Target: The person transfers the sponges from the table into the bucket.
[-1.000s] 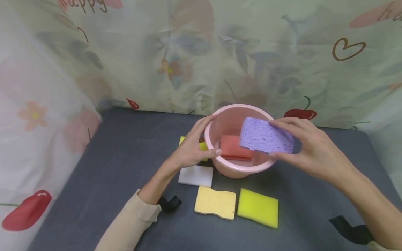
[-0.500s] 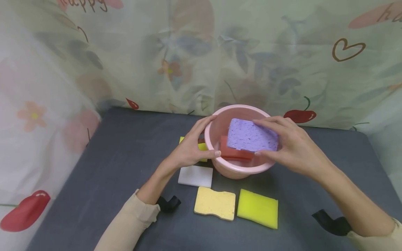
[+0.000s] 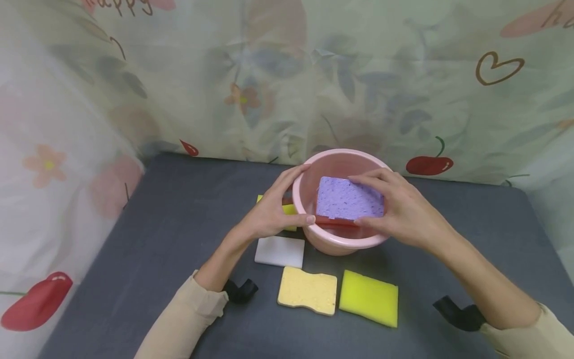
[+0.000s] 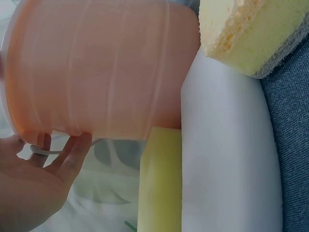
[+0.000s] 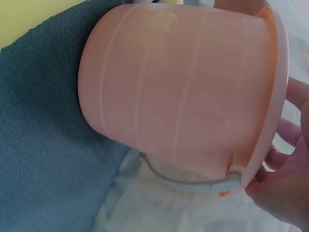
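A pink bucket [image 3: 337, 243] stands on the dark table, and its grey handle [image 5: 193, 185] hangs at the side in the right wrist view. My left hand [image 3: 270, 212] grips the bucket's left rim, thumb over the near edge. My right hand [image 3: 405, 212] pinches a purple sponge [image 3: 345, 199] by its right end, inside the bucket's mouth. Beneath the purple sponge lies a red sponge [image 3: 336, 223], mostly hidden. Whether the two sponges touch, I cannot tell. In the right wrist view the purple sponge is hidden by the bucket wall.
In front of the bucket lie a pale yellow wavy-edged sponge [image 3: 307, 290] and a bright yellow one [image 3: 369, 299]. A white sponge [image 3: 280, 252] sits to the left, with another yellow piece [image 3: 289, 209] behind it, partly covered by my left hand. A patterned curtain [image 3: 278, 75] hangs behind the table.
My right hand has moved left and slightly lower with the purple sponge, which now covers most of the red sponge. The left hand and bucket have stayed put.
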`<move>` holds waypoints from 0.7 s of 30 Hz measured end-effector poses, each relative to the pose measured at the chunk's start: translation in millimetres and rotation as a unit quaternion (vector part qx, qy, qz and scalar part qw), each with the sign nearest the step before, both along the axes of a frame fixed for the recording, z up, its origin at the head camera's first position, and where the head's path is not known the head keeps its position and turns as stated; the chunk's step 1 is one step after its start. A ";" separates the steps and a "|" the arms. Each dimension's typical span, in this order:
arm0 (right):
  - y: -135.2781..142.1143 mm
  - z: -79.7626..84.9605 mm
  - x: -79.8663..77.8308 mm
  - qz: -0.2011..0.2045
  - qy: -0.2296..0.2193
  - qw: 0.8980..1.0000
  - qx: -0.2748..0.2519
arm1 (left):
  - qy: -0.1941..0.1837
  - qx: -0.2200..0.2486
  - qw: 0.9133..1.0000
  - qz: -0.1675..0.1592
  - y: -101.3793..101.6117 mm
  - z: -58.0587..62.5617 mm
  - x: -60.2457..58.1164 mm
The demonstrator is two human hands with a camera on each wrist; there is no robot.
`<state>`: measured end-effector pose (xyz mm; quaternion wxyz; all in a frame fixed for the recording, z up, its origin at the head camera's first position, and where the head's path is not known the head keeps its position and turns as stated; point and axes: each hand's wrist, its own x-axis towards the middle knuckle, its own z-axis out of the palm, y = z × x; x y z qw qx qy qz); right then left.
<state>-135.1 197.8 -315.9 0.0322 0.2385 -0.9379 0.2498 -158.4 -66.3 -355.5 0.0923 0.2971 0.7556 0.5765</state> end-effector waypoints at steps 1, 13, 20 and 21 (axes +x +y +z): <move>-1.4 0.1 -0.1 -0.007 -0.004 1.000 0.005 | 0.000 -0.001 1.000 0.000 0.2 -0.1 0.0; -8.8 -2.7 1.4 -0.020 -0.026 0.999 0.032 | 0.006 0.003 1.000 -0.002 0.7 -0.2 0.8; -9.9 -6.7 1.1 0.020 -0.031 0.999 0.037 | 0.007 0.012 1.000 -0.002 1.0 -3.5 0.1; -10.0 -6.6 0.9 0.022 -0.033 0.998 0.038 | 0.009 0.012 1.000 -0.002 0.8 -7.2 -1.5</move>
